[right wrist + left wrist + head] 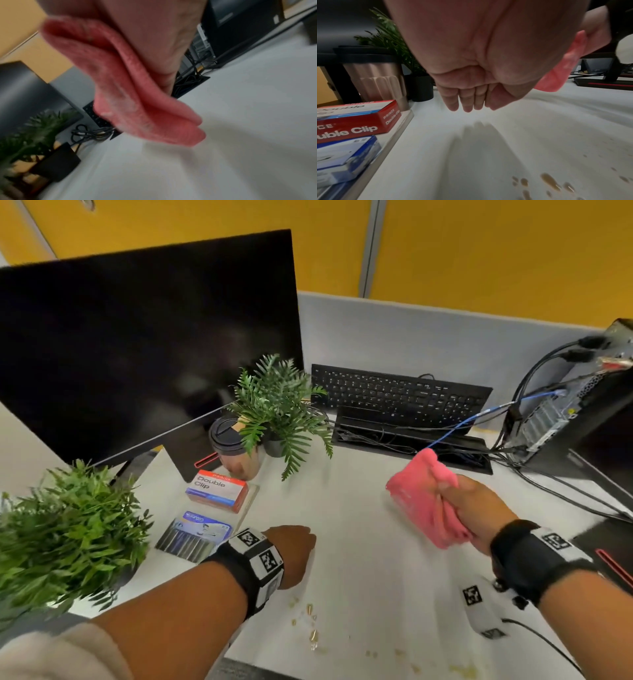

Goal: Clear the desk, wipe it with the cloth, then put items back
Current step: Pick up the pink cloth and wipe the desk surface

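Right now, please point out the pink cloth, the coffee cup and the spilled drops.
pink cloth [419, 498], head view, middle of the fabric.
coffee cup [226, 436], head view, black lid.
spilled drops [550, 182], left wrist view, largest brown drop.

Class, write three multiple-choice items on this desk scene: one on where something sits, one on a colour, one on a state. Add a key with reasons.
1. Where do the brown spill drops lie?
A. near the desk's front edge
B. on the keyboard
C. on the clip box

2. What colour is the cloth?
A. blue
B. pink
C. white

3. What is the left hand doing?
A. gripping the cup
B. lifting a plant
C. holding nothing

Key:
1 A: the spill drops lie on the white desk between the forearms, by the front edge.
2 B: the cloth in the right hand is pink.
3 C: the left hand hangs above the desk, its fingers around nothing.
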The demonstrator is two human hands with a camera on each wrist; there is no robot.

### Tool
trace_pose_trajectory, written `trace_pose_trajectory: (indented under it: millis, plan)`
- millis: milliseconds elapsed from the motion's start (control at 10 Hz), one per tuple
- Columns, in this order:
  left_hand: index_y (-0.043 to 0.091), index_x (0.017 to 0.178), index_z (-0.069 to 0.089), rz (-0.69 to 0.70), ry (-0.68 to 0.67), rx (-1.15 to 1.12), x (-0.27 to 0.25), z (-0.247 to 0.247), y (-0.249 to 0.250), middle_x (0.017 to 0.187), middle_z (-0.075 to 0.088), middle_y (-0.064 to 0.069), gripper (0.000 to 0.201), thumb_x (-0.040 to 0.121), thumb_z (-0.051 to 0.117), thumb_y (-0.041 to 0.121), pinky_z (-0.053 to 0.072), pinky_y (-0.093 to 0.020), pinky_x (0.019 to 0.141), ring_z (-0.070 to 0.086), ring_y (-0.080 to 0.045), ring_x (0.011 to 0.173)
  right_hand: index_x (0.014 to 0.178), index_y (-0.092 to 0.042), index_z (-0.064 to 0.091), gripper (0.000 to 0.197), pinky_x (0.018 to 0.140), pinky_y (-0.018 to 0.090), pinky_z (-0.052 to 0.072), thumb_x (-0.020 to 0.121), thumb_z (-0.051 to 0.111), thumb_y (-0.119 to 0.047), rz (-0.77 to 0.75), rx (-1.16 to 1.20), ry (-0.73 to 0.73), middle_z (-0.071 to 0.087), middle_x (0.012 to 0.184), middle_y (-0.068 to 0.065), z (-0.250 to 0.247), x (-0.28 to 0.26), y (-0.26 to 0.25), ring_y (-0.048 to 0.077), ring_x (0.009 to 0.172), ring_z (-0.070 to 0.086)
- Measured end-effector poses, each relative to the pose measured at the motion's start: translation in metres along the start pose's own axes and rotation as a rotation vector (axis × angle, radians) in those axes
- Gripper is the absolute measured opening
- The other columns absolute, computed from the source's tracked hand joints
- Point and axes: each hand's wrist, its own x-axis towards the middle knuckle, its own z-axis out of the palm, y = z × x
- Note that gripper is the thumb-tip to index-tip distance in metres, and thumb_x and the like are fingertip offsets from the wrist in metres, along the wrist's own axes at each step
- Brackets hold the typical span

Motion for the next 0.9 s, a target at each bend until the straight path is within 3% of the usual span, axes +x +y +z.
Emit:
trace_pose_trajectory:
  millis: [100,200,300,400,500,600,700,800,900]
  plan:
    - [0.017,0.154,0.009,0.012,-0.018,-0.031,0.013,-0.005,0.005,0.163,0.003,0.001,0.061,0.099,0.036,0.016,0.008,-0.032,0.120,0.008,-0.017,0.150,0.095,-0.014,0.063,0.037,0.058,0.034,0.050,0.099,0.035,-0.039,-0.046,-0.462,0.330,0.069,0.080,0.016,0.016,0.026,0.004,0.026,0.061,0.061]
    - [0.016,0.154,0.010,0.005,-0.049,-0.053,0.030,-0.003,0.006,0.163,0.002,0.000,0.059,0.100,0.034,0.019,0.010,-0.033,0.120,0.009,-0.018,0.150,0.123,-0.022,0.051,0.030,0.086,0.037,0.049,0.096,0.040,-0.030,-0.050,-0.683,0.279,0.061,0.108,0.002,0.042,0.050,0.024,0.024,0.095,0.062]
    - [0.015,0.153,0.013,-0.010,-0.078,-0.065,0.040,0.000,0.004,0.163,-0.001,0.001,0.058,0.099,0.034,0.016,0.016,-0.036,0.120,0.014,-0.021,0.149,0.136,-0.013,0.045,0.040,0.099,0.038,0.042,0.097,0.045,-0.020,-0.115,-0.787,0.225,0.039,0.105,-0.006,0.071,0.081,0.038,0.011,0.094,0.039]
    - [0.016,0.152,0.017,-0.012,-0.095,-0.055,0.042,-0.002,0.002,0.163,-0.001,0.002,0.059,0.097,0.038,0.011,0.018,-0.035,0.119,0.016,-0.020,0.148,0.136,-0.011,0.047,0.040,0.100,0.035,0.040,0.098,0.045,-0.024,-0.186,-0.731,0.121,0.038,0.105,-0.006,0.103,0.116,0.009,0.011,0.095,0.038]
    - [0.018,0.153,0.017,0.001,-0.060,-0.072,0.041,-0.002,-0.004,0.162,0.001,0.005,0.060,0.097,0.037,0.010,0.013,-0.033,0.120,0.013,-0.018,0.149,0.136,-0.014,0.048,0.043,0.099,0.036,0.043,0.097,0.048,-0.030,-0.239,-0.684,-0.034,0.042,0.105,-0.007,0.133,0.151,-0.020,0.017,0.096,0.048]
    - [0.015,0.146,0.036,-0.044,-0.032,-0.102,0.037,-0.002,-0.011,0.158,0.027,-0.003,0.050,0.096,0.039,0.011,0.023,-0.036,0.118,0.028,-0.024,0.144,0.130,-0.026,0.051,0.037,0.092,0.032,0.044,0.094,0.053,-0.035,-0.262,-0.640,-0.236,0.047,0.106,-0.007,0.171,0.160,-0.031,0.015,0.094,0.047]
    - [0.012,0.131,0.054,-0.154,-0.103,-0.075,0.028,0.000,-0.020,0.138,0.052,-0.010,0.041,0.091,0.043,0.009,0.041,-0.039,0.107,0.049,-0.030,0.127,0.128,-0.027,0.054,0.036,0.094,0.032,0.044,0.093,0.053,-0.038,-0.364,-0.773,-0.437,0.049,0.106,-0.010,0.205,0.146,-0.025,0.012,0.096,0.048]
    - [0.010,0.124,0.059,-0.172,-0.053,0.010,0.016,-0.011,-0.024,0.127,0.059,-0.014,0.036,0.090,0.045,0.010,0.046,-0.035,0.096,0.057,-0.032,0.117,0.120,-0.035,0.052,0.027,0.100,0.029,0.041,0.094,0.053,-0.024,-0.464,-0.888,-0.586,0.046,0.108,-0.012,0.208,0.113,-0.015,0.007,0.099,0.043]
    - [0.009,0.120,0.060,-0.176,-0.062,0.078,0.006,-0.017,-0.024,0.123,0.060,-0.014,0.031,0.092,0.045,0.011,0.047,-0.034,0.091,0.058,-0.031,0.113,0.133,-0.022,0.053,0.036,0.094,0.020,0.039,0.097,0.051,-0.019,-0.450,-0.977,-0.715,0.054,0.124,-0.003,0.193,0.076,-0.004,0.012,0.104,0.055]
